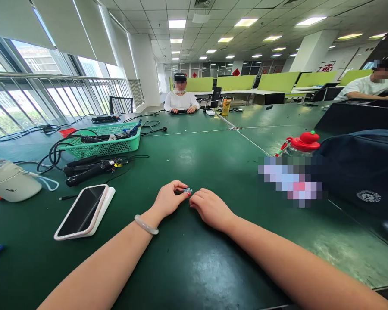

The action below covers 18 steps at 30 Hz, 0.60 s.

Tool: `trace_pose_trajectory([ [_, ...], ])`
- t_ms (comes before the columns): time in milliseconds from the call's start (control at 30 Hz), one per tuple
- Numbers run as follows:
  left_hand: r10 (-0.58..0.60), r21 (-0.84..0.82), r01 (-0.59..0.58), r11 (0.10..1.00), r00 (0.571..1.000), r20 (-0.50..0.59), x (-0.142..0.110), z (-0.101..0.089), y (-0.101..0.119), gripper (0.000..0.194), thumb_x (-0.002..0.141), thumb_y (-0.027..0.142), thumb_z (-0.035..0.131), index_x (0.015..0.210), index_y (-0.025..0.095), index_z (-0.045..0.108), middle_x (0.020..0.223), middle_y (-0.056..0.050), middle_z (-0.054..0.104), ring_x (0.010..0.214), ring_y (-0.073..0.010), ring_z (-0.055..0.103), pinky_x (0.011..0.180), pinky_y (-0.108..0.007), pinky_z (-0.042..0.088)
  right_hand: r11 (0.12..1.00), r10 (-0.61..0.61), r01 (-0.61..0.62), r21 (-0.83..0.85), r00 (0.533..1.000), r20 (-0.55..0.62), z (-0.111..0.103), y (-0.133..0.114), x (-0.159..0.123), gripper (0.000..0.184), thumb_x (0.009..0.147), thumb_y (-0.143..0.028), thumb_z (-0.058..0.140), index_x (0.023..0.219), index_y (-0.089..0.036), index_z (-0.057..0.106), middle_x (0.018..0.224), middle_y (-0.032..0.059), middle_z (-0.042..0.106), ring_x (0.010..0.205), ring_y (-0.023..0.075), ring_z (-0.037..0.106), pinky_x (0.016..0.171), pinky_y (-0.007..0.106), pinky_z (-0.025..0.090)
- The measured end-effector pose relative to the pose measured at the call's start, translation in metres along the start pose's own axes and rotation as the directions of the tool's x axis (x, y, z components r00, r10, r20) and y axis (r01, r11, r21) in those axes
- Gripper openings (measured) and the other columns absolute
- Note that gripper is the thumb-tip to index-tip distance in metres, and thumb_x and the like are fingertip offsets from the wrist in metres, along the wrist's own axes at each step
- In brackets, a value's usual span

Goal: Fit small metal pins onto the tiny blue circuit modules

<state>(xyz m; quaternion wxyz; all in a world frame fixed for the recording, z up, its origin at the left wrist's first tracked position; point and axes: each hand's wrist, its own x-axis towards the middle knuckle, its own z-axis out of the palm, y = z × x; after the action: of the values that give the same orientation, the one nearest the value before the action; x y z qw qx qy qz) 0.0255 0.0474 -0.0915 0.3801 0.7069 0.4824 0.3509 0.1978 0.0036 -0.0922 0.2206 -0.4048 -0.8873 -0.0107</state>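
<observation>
Between the thumb and fingertips of my left hand is a small dark piece with a white pattern, too small to name. A pale bangle circles the left wrist. Just to the right, my right hand rests low over the table with its fingers curled together. Its fingertips come close to the patterned piece. Whatever they pinch, if anything, is hidden behind the knuckles.
Left on the green table lie a phone, black cabled handles, a mint basket and a cream pouch. A red-lidded bottle and navy bag stand right. Two people sit farther off.
</observation>
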Motion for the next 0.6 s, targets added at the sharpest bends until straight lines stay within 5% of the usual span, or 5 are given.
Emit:
trace_pose_trajectory([
  [233,0.043,0.005,-0.043,0.999,0.998,0.047,-0.005,0.001,0.009,0.027,0.068,0.034,0.067,0.089,0.017,0.061,0.086,-0.004,0.065,0.082,-0.0173,0.060,0.080,-0.031,0.047,0.987,0.081,-0.043,0.154,0.964,-0.252,-0.012,0.011,-0.002,0.012,0.089,-0.020,0.048,0.084,-0.017,0.059,0.085,0.0033,0.062,0.080,0.0144,0.049,0.078,0.026,0.041],
  [600,0.017,-0.257,0.020,0.966,0.989,0.144,-0.005,0.003,0.008,0.035,0.063,0.033,0.072,0.088,0.013,0.059,0.080,-0.005,0.063,0.075,-0.0150,0.058,0.073,-0.029,0.046,0.985,0.045,0.002,0.175,0.962,-0.268,-0.011,0.012,-0.004,0.016,0.091,-0.024,0.045,0.094,-0.020,0.060,0.091,0.0039,0.063,0.085,0.0135,0.052,0.080,0.028,0.043],
])
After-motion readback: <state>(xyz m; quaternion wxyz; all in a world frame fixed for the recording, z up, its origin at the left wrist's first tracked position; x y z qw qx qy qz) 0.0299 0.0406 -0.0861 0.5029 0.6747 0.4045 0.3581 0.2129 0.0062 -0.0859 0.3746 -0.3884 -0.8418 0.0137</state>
